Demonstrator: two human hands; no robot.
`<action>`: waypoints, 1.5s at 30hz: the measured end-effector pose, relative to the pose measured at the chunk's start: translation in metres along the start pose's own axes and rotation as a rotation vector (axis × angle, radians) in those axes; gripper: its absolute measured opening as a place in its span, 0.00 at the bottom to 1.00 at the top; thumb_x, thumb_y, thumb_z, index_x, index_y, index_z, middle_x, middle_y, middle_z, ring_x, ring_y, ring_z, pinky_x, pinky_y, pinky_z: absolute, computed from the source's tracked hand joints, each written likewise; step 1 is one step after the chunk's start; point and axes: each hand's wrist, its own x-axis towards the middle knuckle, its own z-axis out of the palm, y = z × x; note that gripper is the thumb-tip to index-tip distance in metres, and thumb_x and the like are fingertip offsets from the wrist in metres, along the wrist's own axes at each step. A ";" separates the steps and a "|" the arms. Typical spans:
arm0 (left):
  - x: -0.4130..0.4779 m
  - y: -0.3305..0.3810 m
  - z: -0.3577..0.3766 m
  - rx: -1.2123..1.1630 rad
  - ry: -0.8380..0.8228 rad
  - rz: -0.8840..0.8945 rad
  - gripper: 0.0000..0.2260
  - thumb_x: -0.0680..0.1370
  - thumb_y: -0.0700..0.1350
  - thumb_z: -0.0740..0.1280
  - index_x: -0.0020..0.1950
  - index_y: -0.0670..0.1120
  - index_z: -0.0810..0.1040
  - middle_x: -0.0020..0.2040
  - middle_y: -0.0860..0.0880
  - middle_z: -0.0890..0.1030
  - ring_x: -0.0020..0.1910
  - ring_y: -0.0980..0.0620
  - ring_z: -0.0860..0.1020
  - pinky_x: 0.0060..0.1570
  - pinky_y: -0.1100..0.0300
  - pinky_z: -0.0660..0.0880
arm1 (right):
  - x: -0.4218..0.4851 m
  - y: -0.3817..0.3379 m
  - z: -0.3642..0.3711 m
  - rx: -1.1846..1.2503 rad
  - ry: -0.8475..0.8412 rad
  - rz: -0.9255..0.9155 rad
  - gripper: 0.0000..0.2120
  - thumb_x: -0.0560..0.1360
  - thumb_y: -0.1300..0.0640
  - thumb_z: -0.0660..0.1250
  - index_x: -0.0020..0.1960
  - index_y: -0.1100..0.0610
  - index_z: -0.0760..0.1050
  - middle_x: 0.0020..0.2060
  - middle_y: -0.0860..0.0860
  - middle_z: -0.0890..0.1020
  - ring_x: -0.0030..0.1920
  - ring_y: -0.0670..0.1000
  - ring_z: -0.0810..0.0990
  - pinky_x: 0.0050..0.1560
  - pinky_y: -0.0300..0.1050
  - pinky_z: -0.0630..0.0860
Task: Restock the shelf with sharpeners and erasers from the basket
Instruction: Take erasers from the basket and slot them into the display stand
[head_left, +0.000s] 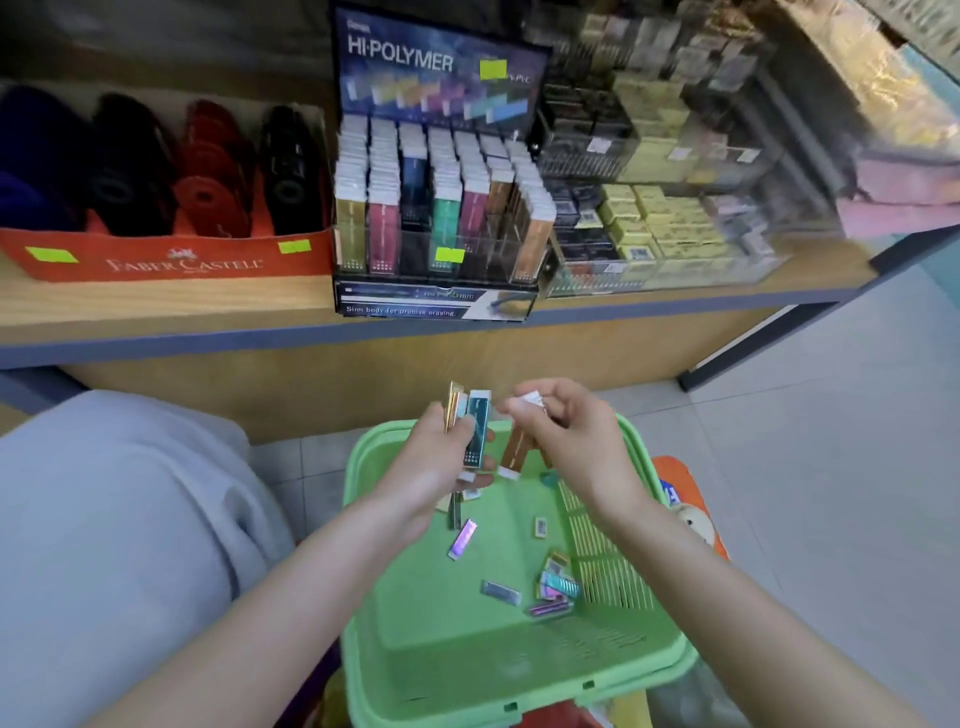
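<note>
I see both forearms reaching forward over the green basket (363, 467), which sits on the floor below the shelf (156, 306). The left hand (441, 457) is raised above the far rim, its fingers curled round a bundle of slim erasers (475, 431) held roughly upright, gold and teal sleeves showing. The right hand (566, 441) is just beside it, wrist bent down, fingers closed narrow on a brown eraser (514, 452) that hangs tilted beneath them. Loose erasers (462, 540) lie scattered on the basket floor. On the shelf, the Hi-Polymer display rack (436, 208) holds rows of matching erasers.
</note>
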 end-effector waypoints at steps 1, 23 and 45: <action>-0.004 0.004 -0.001 -0.004 -0.053 -0.005 0.11 0.84 0.45 0.54 0.62 0.42 0.69 0.50 0.45 0.80 0.41 0.50 0.79 0.47 0.55 0.79 | 0.002 -0.008 0.000 0.061 0.016 0.016 0.04 0.74 0.60 0.69 0.44 0.53 0.76 0.32 0.52 0.81 0.27 0.42 0.75 0.29 0.31 0.69; -0.022 0.096 -0.064 0.089 -0.101 0.307 0.14 0.76 0.44 0.69 0.61 0.47 0.73 0.43 0.50 0.79 0.32 0.58 0.74 0.35 0.63 0.73 | 0.071 -0.145 -0.025 -0.138 0.293 -0.448 0.05 0.72 0.60 0.72 0.43 0.53 0.77 0.35 0.46 0.80 0.38 0.43 0.79 0.43 0.37 0.78; -0.003 0.105 -0.061 0.024 -0.089 0.342 0.19 0.74 0.45 0.72 0.63 0.45 0.72 0.38 0.51 0.76 0.28 0.58 0.70 0.28 0.66 0.68 | 0.134 -0.152 -0.031 -0.764 0.044 -0.510 0.07 0.72 0.58 0.73 0.42 0.56 0.75 0.38 0.53 0.81 0.40 0.53 0.81 0.42 0.42 0.76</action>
